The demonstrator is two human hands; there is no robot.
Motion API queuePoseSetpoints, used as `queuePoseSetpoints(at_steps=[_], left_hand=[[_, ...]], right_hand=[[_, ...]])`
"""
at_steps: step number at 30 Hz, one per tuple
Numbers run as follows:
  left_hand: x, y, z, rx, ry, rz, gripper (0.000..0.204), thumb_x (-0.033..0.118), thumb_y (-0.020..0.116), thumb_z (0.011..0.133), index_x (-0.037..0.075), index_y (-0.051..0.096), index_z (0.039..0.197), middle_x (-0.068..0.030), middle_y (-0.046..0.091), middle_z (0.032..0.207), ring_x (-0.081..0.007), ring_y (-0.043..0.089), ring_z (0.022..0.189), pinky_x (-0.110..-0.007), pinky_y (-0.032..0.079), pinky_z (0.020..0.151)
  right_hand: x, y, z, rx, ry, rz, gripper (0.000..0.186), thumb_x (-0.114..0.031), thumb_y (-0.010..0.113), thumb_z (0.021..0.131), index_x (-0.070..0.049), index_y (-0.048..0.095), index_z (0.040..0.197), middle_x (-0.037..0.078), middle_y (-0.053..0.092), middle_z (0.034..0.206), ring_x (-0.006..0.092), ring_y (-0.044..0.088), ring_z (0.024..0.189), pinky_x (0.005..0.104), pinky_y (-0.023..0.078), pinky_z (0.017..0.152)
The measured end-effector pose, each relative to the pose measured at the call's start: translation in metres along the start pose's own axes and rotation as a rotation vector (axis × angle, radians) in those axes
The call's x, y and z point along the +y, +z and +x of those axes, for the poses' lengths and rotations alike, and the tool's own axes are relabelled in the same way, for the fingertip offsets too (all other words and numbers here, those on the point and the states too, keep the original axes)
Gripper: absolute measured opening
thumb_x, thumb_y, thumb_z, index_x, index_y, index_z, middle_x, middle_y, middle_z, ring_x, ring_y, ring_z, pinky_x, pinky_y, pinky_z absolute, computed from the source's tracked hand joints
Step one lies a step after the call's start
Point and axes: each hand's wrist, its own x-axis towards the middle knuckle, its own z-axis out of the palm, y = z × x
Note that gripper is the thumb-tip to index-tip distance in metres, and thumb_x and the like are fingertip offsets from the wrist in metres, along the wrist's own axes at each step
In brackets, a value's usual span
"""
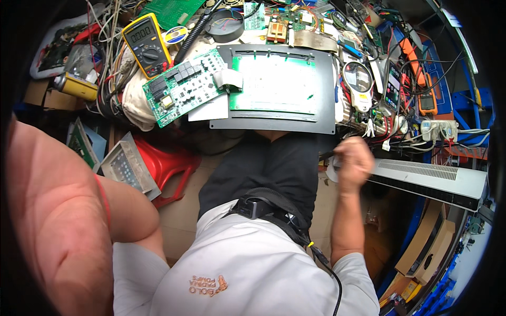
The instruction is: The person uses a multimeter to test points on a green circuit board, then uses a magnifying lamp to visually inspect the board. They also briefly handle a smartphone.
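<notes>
My left hand (52, 195) is raised very close at the left edge. Its palm and wrist fill that side, while the fingers fall outside the picture. My right hand (354, 158) is closed in a fist beside the bench's front edge, slightly blurred. A dark, thin end shows at its left, but I cannot make out what it is. Ahead lies a black panel (219, 117) carrying a brightly lit, overexposed green board (274, 81). A ribbon cable (228, 79) runs to a green circuit board (182, 87) with relays, lying tilted at the panel's left. Neither hand touches these.
A yellow multimeter (146, 46) stands behind the relay board. At right lie a magnifier (358, 79), a phone (392, 87) and an orange meter (427, 101) among tangled cables. A red stool (171, 168) sits below left; a long white vented unit (427, 176) juts out at right.
</notes>
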Motion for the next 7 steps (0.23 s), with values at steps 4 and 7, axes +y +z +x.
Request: queuePoseSetpoints(at_steps=[4, 7], left_hand=[[0.011, 0.022, -0.056, 0.106, -0.335, -0.029, 0.051, 0.039, 0.04, 0.115, -0.004, 0.064, 0.127, -0.0211, 0.07, 0.106, -0.0313, 0.065, 0.093, -0.042, 0.051, 0.085], [0.029, 0.067, -0.14, 0.152, -0.815, -0.104, 0.049, 0.032, 0.041, 0.116, -0.003, 0.071, 0.1, -0.014, 0.067, 0.084, -0.0234, 0.064, 0.074, -0.034, 0.052, 0.069]], right_hand=[[-0.087, -0.061, 0.081, -0.08, -0.542, 0.203, 0.049, -0.042, 0.065, 0.102, -0.002, 0.061, 0.13, 0.014, 0.062, 0.111, 0.0241, 0.057, 0.097, 0.0367, 0.046, 0.08], [-0.14, -0.089, 0.112, -0.245, -0.659, 0.084, 0.084, -0.067, 0.064, 0.097, -0.008, 0.051, 0.155, 0.019, 0.052, 0.146, 0.0317, 0.049, 0.129, 0.0468, 0.04, 0.104]])
